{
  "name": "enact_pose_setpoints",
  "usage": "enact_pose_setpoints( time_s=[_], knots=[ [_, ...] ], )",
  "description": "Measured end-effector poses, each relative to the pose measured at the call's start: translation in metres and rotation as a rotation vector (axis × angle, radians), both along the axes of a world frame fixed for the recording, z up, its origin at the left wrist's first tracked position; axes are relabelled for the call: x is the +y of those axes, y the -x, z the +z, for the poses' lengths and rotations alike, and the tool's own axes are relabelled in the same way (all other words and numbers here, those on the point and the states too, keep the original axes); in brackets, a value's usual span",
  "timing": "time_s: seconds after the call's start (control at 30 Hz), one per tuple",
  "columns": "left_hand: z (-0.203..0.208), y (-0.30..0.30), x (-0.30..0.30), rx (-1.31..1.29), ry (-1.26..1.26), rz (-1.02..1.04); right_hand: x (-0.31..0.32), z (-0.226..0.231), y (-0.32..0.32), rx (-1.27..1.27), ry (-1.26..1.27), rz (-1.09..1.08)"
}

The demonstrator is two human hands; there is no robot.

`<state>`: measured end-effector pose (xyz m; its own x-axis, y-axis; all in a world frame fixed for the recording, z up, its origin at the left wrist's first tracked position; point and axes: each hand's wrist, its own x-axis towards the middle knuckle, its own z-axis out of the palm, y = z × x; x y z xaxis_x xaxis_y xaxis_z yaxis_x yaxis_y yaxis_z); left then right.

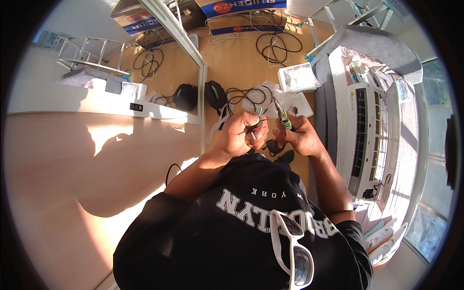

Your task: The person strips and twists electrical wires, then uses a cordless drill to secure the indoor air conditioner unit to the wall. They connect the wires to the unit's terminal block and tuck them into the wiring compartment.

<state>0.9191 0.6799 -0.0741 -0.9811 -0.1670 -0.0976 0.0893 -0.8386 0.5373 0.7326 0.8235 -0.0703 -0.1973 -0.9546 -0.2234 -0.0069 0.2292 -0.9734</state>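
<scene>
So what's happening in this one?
A person in a black T-shirt stands over a wooden floor, working on thin wires. The left hand pinches a small bundle of coloured wires, one green end sticking up. The right hand holds a small hand tool with green grips beside them. Black cables and boxes lie on the floor beyond.

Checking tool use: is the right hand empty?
No, the right hand grips a green-handled hand tool beside the wires in the left hand.
</scene>
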Motion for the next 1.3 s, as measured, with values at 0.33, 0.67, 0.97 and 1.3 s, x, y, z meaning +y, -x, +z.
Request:
enact_pose_setpoints(
  time_s=[0.33,0.67,0.97,1.3],
  knots=[
    [0.009,-0.008,0.001,-0.168,0.546,-0.105,-0.004,0.030,0.017,0.540,0.240,0.351],
    [0.007,-0.001,0.004,-0.191,0.184,-0.074,0.009,0.003,0.002,0.306,0.133,0.209],
    [0.014,0.009,0.006,-0.310,0.227,0.033,0.017,0.016,0.011,0.232,-0.011,0.168],
    [0.007,0.007,0.006,-0.277,0.183,-0.115,0.023,0.015,0.019,0.476,0.157,0.284]
  ],
)
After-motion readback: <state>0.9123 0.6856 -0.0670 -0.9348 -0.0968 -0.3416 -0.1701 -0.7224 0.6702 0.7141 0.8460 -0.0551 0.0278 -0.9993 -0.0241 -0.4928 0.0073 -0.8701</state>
